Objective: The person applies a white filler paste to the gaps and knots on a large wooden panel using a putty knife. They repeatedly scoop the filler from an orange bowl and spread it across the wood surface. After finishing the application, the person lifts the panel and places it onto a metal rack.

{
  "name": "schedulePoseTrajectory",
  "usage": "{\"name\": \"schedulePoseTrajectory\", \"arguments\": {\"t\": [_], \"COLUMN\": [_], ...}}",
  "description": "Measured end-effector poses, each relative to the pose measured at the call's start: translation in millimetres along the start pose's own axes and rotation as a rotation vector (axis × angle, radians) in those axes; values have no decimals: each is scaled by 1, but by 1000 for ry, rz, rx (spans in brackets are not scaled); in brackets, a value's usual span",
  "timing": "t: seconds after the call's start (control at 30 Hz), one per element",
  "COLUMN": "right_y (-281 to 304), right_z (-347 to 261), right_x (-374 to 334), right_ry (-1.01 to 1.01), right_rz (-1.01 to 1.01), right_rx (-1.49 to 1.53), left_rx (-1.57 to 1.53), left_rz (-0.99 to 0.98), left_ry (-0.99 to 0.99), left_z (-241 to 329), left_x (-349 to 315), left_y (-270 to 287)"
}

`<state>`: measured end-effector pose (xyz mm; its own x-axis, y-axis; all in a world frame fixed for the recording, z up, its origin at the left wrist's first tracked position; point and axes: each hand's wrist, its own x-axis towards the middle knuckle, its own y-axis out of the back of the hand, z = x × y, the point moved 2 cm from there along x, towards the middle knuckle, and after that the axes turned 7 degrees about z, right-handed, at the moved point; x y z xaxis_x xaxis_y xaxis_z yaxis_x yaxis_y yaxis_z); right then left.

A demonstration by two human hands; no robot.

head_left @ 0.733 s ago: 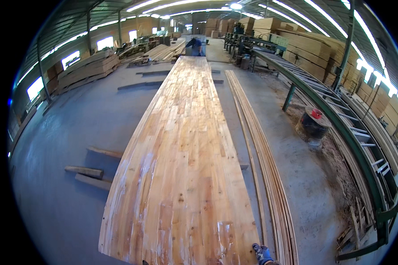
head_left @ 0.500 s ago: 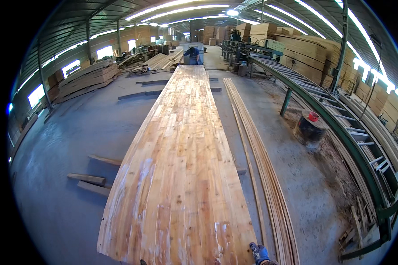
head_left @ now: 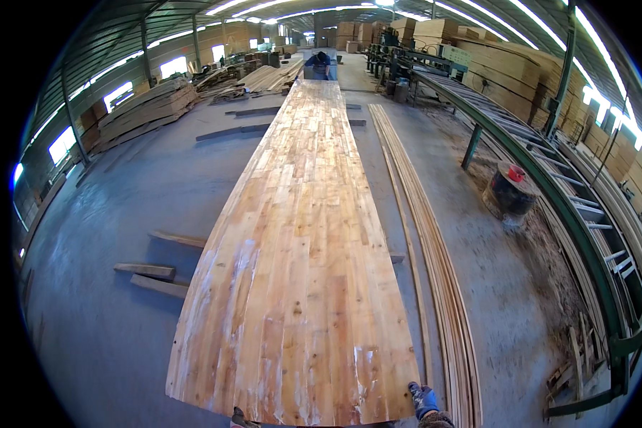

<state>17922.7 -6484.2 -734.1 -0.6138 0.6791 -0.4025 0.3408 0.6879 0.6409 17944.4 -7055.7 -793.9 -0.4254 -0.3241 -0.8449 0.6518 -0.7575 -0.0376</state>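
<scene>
"Where's the panel (head_left: pixel 307 235)?"
"Ahead, near edge at the left hand (head_left: pixel 240 416) and right hand (head_left: pixel 424 401)."
"Risk?"
"Could slip: right fingers (head_left: pixel 414 389) pinch just 1 corner; left fingers, I can't tell."

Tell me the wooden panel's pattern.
The panel is striped lengthwise in tan and brown, clearest in head view.

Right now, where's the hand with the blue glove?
At the bottom of the head view, right of centre: the right hand is at the near right corner of the long wooden panel, beside the wood strips.
</scene>
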Motion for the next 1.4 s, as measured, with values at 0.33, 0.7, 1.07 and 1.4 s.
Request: {"name": "schedulePoseTrajectory", "arguments": {"t": [0.33,0.7,1.07,1.4], "right_y": [-1,38,46,12], "right_z": [38,71,13,-6], "right_x": [2,-7,-73,-60], "right_ry": [-58,5,79,-40], "right_rz": [-21,-29,213,18], "right_rx": [65,63,-146,-65], "left_rx": [113,211,199,120], "left_rz": [-27,-211,-519,-495], "left_ry": [-11,-100,35,210], "left_z": [2,27,39,65], "left_x": [-14,-80,-47,-45], "left_y": [9,-99,-139,-154]}}
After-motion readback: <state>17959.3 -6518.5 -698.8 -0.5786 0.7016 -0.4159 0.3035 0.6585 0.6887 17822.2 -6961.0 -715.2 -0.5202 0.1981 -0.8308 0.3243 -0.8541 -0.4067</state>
